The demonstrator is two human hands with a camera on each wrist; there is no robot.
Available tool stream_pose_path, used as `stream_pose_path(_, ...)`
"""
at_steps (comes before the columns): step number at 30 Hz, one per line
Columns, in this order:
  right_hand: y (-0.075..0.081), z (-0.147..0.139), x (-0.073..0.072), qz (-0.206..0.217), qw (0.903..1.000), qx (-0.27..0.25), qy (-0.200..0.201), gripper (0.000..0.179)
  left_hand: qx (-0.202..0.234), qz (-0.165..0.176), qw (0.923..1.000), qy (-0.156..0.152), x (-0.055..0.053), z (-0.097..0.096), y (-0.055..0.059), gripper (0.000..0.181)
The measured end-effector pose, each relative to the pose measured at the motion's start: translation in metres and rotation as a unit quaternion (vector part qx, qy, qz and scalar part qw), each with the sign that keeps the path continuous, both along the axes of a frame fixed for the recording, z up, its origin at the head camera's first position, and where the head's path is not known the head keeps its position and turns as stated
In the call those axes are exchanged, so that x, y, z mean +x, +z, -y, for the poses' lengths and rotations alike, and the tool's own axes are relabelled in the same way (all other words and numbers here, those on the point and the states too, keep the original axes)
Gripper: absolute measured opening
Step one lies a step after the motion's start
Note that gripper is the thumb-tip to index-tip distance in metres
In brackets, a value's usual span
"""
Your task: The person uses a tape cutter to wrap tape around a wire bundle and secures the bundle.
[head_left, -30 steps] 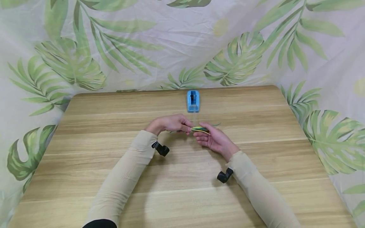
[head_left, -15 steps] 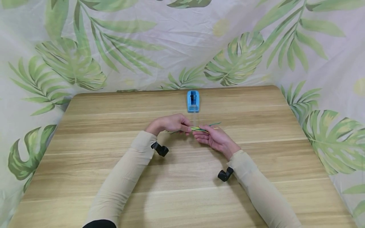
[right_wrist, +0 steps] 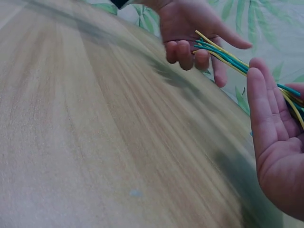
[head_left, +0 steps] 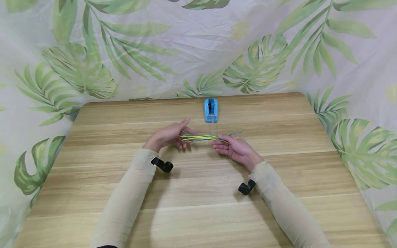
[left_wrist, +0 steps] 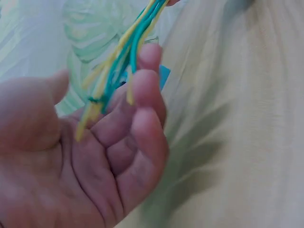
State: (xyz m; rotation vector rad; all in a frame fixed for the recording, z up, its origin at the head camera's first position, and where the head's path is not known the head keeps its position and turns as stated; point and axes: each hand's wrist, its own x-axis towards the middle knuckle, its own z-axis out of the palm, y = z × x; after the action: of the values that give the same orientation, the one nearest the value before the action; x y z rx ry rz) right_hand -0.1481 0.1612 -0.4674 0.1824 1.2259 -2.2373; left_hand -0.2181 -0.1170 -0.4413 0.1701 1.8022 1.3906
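A bundle of thin yellow and green wires [head_left: 201, 137] stretches sideways between the two hands, over the table. My right hand [head_left: 237, 148] pinches it between thumb and fingers near its right end, where a few loose tips stick out beyond the hand. At the other end my left hand [head_left: 170, 135] is spread, thumb raised and fingers loosely bent. In the left wrist view, the free wire ends [left_wrist: 104, 90] lie across its fingers ungripped. Behind the bundle stands a blue tape dispenser [head_left: 211, 111], a strip of clear tape [head_left: 213, 127] running from it toward the wires.
The wood-grain table [head_left: 198, 206] reaches back to a leaf-patterned cloth [head_left: 198, 51] hung behind and at both sides. The dispenser sits near the table's far edge.
My left hand has let go of the wires and moved left, its fingers spreading and thumb lifting. More of the bundle now shows. My right hand keeps its hold, nearly in place.
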Motion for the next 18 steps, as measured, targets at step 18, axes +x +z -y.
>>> stream_pose_path(18, 0.002, -0.002, 0.001, -0.026, 0.9995, 0.003, 0.016, 0.018, 0.107, 0.079, 0.9795, 0.151, 0.031, -0.005, -0.011, 0.037)
